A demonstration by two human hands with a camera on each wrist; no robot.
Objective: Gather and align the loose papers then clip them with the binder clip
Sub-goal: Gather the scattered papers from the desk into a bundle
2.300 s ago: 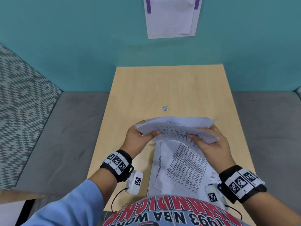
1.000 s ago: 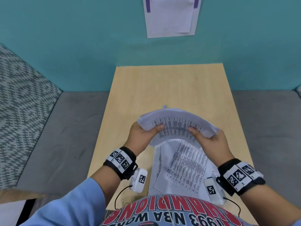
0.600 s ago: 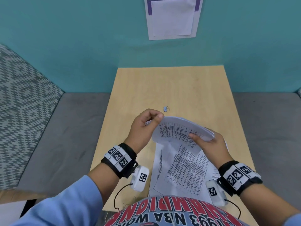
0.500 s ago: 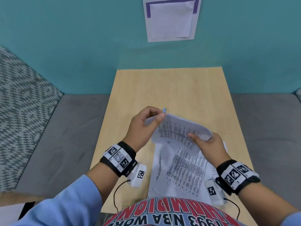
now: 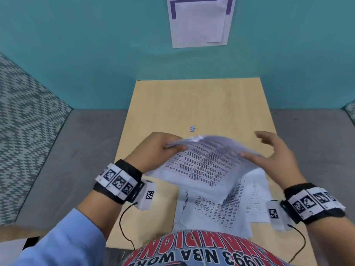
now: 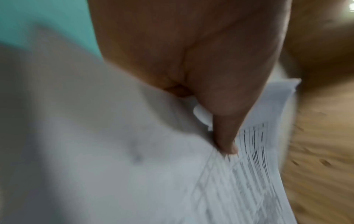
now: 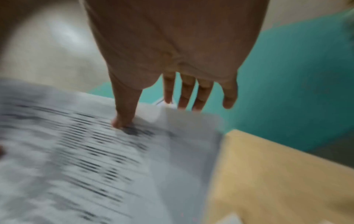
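My left hand (image 5: 169, 146) pinches the far left corner of a stack of printed papers (image 5: 203, 166), held above the table; the left wrist view shows its thumb (image 6: 226, 145) pressing on the sheets (image 6: 249, 181). My right hand (image 5: 269, 148) is spread with straight fingers at the stack's right edge, only the thumb (image 7: 122, 121) touching the top sheet (image 7: 86, 151). More loose papers (image 5: 221, 214) lie flat on the table under the stack, near my body. A small blue binder clip (image 5: 193, 128) lies on the table just beyond the stack.
The light wood table (image 5: 199, 100) runs to a teal wall (image 5: 96, 54) with a paper sheet (image 5: 199, 22) pinned on it. Grey cushions (image 5: 76, 150) flank the table on both sides.
The right hand has let go of the stack's right edge and spread its fingers. The left hand has kept its pinch, and the stack has tipped flatter and shifted right.
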